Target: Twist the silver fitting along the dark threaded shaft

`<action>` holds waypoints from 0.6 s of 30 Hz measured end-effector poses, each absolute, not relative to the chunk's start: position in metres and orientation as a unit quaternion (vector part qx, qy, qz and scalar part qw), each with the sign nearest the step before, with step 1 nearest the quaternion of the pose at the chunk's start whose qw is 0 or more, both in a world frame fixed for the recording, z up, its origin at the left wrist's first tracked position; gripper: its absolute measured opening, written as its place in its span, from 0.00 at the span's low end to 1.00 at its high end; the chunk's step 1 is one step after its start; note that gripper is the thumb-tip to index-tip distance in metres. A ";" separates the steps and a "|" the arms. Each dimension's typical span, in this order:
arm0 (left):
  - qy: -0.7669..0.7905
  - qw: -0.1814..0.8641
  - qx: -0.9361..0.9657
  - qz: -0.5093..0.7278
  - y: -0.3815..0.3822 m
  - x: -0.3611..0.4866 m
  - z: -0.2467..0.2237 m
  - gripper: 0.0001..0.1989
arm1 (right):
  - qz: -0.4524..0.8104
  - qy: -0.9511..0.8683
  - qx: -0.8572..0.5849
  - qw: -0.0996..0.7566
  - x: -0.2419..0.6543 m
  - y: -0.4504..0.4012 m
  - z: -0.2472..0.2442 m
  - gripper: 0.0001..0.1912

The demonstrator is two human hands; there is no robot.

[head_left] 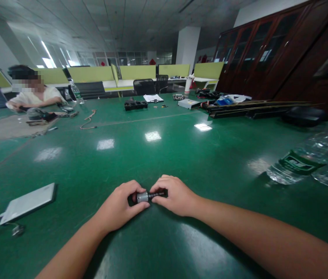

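The left hand [120,203] pinches a silver cylinder [142,197] between thumb and fingers, and the right hand [175,195] pinches the dark rod [158,194] at its right end; both parts lie nearly in line over the near side of the green bench [117,159]. To work this well, the left hand should probably keep the cylinder firm while the right keeps the rod straight, using light fingertip pressure and avoiding any sideways bend.

From where I stand, a cylinder [142,197] and shaft [155,195] sit between left hand [121,207] and right hand [177,195]; on the table [126,159], a device [30,202] lies left, bottles [293,166] right, another person [40,97] beyond.
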State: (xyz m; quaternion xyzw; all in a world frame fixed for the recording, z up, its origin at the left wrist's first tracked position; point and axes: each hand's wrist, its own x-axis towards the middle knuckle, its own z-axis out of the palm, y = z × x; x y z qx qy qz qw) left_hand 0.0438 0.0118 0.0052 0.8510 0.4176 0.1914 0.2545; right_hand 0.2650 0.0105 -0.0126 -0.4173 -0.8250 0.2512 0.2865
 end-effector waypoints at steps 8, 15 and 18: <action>0.405 0.255 0.855 0.200 0.010 0.044 0.008 0.08 | 0.246 -0.840 -0.401 0.272 0.263 0.010 -0.010 0.11; 0.410 0.255 0.854 0.193 0.010 0.045 0.010 0.08 | 0.249 -0.845 -0.384 0.275 0.267 0.012 -0.010 0.08; 0.413 0.256 0.854 0.188 0.011 0.045 0.010 0.08 | 0.251 -0.847 -0.382 0.273 0.268 0.012 -0.009 0.08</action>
